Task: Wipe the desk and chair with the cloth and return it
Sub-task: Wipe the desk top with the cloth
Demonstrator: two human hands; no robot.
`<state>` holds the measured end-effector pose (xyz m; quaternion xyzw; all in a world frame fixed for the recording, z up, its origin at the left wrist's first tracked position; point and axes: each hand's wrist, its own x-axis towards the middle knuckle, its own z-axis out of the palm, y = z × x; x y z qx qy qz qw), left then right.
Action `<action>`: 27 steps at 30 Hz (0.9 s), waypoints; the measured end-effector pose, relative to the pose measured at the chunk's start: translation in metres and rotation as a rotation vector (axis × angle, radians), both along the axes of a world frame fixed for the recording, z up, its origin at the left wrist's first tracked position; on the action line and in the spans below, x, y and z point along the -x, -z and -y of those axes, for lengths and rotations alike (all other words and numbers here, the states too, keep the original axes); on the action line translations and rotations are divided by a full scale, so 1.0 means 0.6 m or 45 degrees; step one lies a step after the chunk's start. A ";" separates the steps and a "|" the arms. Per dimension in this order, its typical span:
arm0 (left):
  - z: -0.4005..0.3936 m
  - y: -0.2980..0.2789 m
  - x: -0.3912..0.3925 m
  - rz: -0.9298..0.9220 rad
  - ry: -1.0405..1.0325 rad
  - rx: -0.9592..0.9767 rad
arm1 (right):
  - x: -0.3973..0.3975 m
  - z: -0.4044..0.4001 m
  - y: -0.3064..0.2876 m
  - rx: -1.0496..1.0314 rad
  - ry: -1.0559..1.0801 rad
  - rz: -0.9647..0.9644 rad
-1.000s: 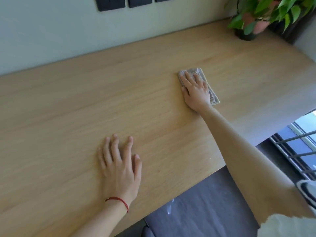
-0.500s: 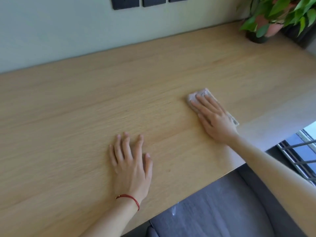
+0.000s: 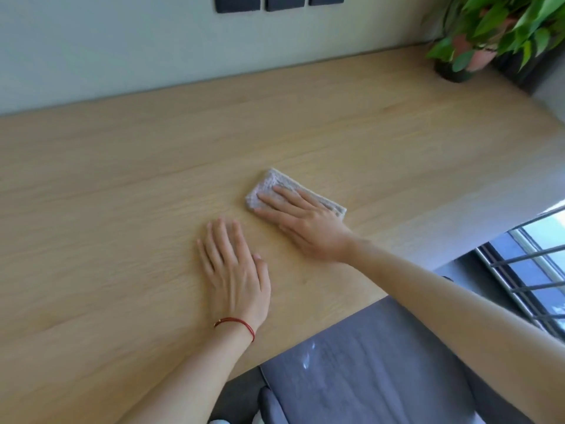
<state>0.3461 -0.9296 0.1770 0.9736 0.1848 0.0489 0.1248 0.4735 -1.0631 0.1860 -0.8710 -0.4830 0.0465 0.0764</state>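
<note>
A small folded grey-beige cloth (image 3: pixel 269 185) lies flat on the light wooden desk (image 3: pixel 122 194), near its middle. My right hand (image 3: pixel 308 223) presses down on the cloth with flat fingers and covers most of it. My left hand (image 3: pixel 235 273), with a red string on its wrist, rests palm down on the bare wood just to the left of and nearer than the cloth, fingers together. The grey padded chair seat (image 3: pixel 376 368) shows under the desk's near edge, with a small white mark on it.
A potted green plant (image 3: pixel 489 35) stands at the desk's far right corner. Dark wall sockets (image 3: pixel 275 3) sit on the pale green wall behind. A window with metal bars (image 3: pixel 532 280) is at the right, beside the chair.
My right hand has slid the cloth from the far right part of the desk toward me and leftward, close to my left hand. The left hand has stayed flat on the wood.
</note>
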 end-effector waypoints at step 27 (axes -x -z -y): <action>-0.066 0.009 0.081 0.207 0.105 0.193 | 0.089 0.113 -0.009 -0.277 1.282 0.029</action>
